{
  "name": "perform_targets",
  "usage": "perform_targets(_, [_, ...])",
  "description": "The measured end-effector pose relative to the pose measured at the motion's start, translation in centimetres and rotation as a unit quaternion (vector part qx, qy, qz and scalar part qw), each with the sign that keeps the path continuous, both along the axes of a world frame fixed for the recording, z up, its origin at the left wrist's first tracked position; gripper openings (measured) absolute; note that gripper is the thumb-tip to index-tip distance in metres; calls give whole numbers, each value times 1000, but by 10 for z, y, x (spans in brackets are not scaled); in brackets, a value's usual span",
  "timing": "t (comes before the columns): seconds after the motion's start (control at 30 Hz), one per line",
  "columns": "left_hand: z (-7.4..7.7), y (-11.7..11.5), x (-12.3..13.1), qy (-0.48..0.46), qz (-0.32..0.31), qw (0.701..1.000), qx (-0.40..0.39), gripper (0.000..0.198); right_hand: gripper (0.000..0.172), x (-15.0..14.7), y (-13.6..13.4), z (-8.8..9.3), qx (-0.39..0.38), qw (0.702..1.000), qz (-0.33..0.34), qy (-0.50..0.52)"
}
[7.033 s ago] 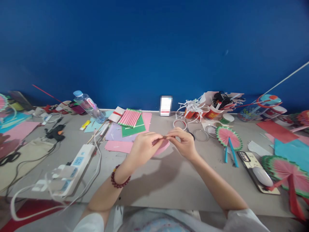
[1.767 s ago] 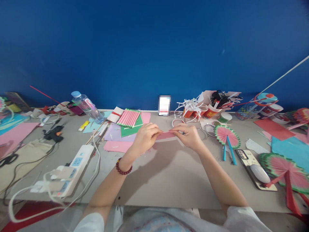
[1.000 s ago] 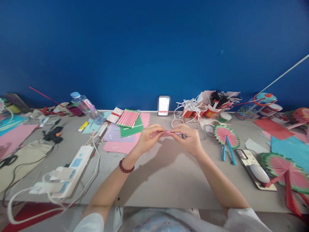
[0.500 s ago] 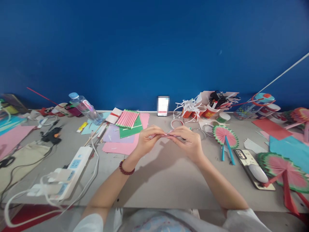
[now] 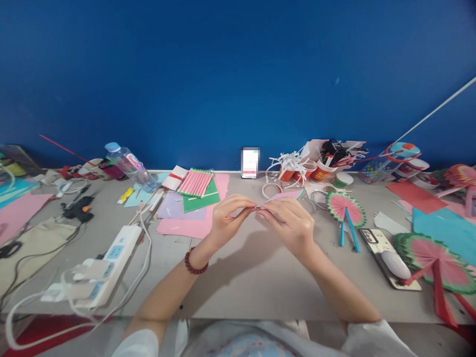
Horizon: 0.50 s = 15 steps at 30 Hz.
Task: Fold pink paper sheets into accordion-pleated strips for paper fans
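**A:** What are the fingers doing?

**B:** The thumb and forefinger tips of the left hand (image 5: 228,218) and the right hand (image 5: 292,220) are pressed together at one spot. They pinch the end of a folded pink paper piece (image 5: 284,195), and the other fingers curl loosely. Something small and dark shows at the pinch, but I cannot tell what it is.

**A:** Has that changed from half a second ago?

**B:** Yes. Then the paper ran as a thin flat bar between the two hands. Now the hands have closed on a single point, just above the table (image 5: 260,277). The pink piece spreads from it toward 1 o'clock, behind the right hand.

**A:** What does that mean for the folding?

**B:** My judgement is that the pleats are now gathered at one end and the other end is free to open.

**A:** What lies around the pinch?

**B:**
- **12 o'clock:** tape rings (image 5: 272,190), near.
- **3 o'clock:** a finished fan (image 5: 345,210).
- **9 o'clock:** a pink sheet (image 5: 186,228).
- **8 o'clock:** a power strip (image 5: 111,258), well apart.
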State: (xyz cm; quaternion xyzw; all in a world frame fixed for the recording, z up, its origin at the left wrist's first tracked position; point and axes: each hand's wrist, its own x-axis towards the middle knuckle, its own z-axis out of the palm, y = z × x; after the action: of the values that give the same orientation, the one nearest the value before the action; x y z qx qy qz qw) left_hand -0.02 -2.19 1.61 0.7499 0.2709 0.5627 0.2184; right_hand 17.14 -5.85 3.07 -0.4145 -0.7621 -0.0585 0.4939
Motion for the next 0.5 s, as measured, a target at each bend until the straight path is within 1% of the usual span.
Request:
perform_targets(0.1, [0, -1, 1, -1, 5, 1000, -8, 7, 13, -1, -3, 2, -5, 1000, -15, -11])
perform_targets(0.3, [2, -2, 1, -6, -6, 1000, -22, 9, 11, -2, -6, 3, -12, 1000, -6, -3])
perform_targets(0.5, [1, -1, 1, -16, -26, 999, -13, 12, 6, -2, -4, 5, 10, 1000, -16, -6])
